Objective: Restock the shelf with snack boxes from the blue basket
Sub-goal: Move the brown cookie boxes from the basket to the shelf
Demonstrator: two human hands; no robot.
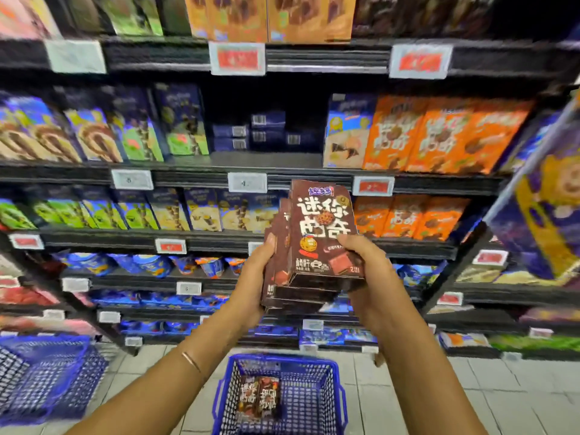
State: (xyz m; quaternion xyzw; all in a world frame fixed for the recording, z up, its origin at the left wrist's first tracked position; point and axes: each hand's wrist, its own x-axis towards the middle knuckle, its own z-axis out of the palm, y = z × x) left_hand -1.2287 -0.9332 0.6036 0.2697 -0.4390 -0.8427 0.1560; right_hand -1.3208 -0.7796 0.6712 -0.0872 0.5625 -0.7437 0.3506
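Brown snack boxes (pixel 314 246), a stack of several, upright, held at mid-frame in front of the shelf (pixel 219 166). Left hand (pixel 255 277) closed around the stack's left side and lower edge; right hand (pixel 365 268) closed on the front box's lower right corner, thumb across its face. Blue basket (pixel 279 397) on the tiled floor (pixel 439 397) directly below the hands, holding more brown boxes (pixel 259 398). Second blue basket (pixel 47 378) at lower left. Shelf tiers carry blue, green and orange cartons; an open gap (pixel 266 127) on the tier above the stack. Price tags (pixel 247 182) on the tier edges, blurred.
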